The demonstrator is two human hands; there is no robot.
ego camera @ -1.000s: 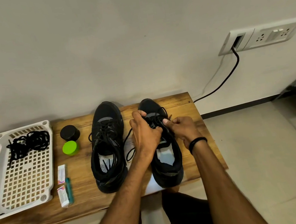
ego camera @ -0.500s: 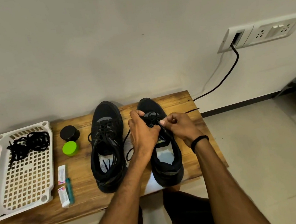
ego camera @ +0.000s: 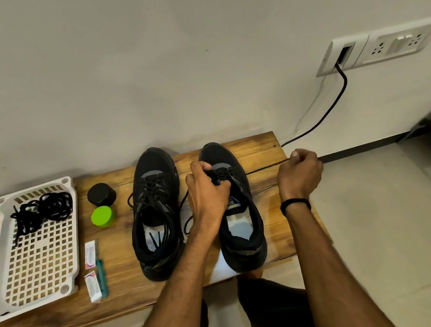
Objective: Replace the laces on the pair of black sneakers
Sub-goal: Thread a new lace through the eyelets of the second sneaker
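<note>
1. Now the right hand (ego camera: 300,174), curled round the lace (ego camera: 262,167), has moved right, clear of the right sneaker (ego camera: 240,215); the lace is drawn taut.
2. The left hand (ego camera: 208,195) still grips that sneaker's laced front.
3. The right sneaker stands left of the right hand.

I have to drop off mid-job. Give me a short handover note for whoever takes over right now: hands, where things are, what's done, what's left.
Left hand grips the lace area of the worked sneaker, steadying it on the bench.
Right hand pinches its lace, pulled taut out to the side.
Second sneaker stands alongside, fully laced.
A bundle of black laces lies in the white tray.
Done: the worked sneaker's upper eyelets look empty.
Left: probably finish pulling that lace, relace, then do the second sneaker.
</note>
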